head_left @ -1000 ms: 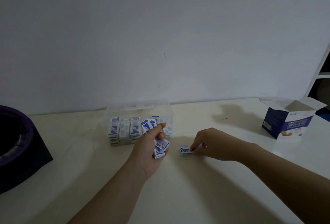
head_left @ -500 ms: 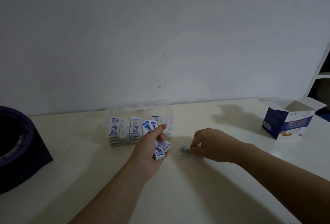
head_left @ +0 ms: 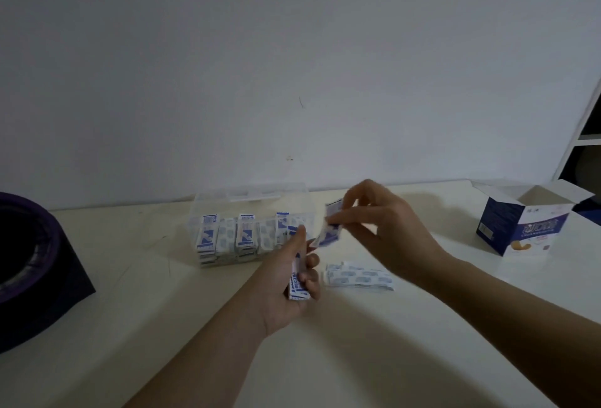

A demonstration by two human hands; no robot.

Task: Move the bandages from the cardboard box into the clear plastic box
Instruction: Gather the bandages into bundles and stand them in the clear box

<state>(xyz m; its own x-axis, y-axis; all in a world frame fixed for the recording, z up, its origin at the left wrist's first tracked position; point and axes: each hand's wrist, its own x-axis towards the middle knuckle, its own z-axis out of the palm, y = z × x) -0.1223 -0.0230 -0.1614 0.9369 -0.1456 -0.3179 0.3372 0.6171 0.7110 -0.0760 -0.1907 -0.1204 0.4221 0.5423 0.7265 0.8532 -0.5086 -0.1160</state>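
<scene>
The clear plastic box (head_left: 208,206) (lined with upright bandages (head_left: 244,235)) stands just beyond the left hand (head_left: 283,297). The open cardboard box (head_left: 520,225) sits well right of the right hand (head_left: 380,228). The left hand grips a bandage stack (head_left: 296,280). The right hand pinches blurred wrapped strips (head_left: 330,232) above loose bandages (head_left: 357,277) lying flat.

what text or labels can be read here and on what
Nothing here can be read.
cardboard box: large pale characters on the front, blurred; small print too small.
bandages in the clear plastic box: blue print and barcodes, too small.
stack in the left hand, wrapper in the right hand: blue print, blurred.
</scene>
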